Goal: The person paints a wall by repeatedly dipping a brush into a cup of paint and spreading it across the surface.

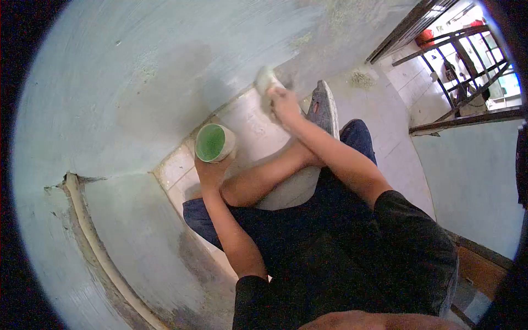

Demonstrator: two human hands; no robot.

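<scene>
My left hand (212, 171) is wrapped round a white cup (230, 144) with green liquid (210, 143) inside, held close to the wall above the floor tiles. Farther right, my right hand (283, 103) is closed on the handle of a pale brush (267, 81), slightly blurred. The brush head is at the foot of the pale green wall (159, 60), by the floor edge; whether it touches the wall is hard to tell. My right forearm passes over my bent leg, near a grey shoe (323, 109).
A beige pipe (91, 225) runs down the wall at the left. Pale floor tiles (385, 118) extend right of my feet. Small debris (361, 80) lies near the wall. A dark metal gate (467, 66) stands at the upper right, with a red object (424, 38) beyond.
</scene>
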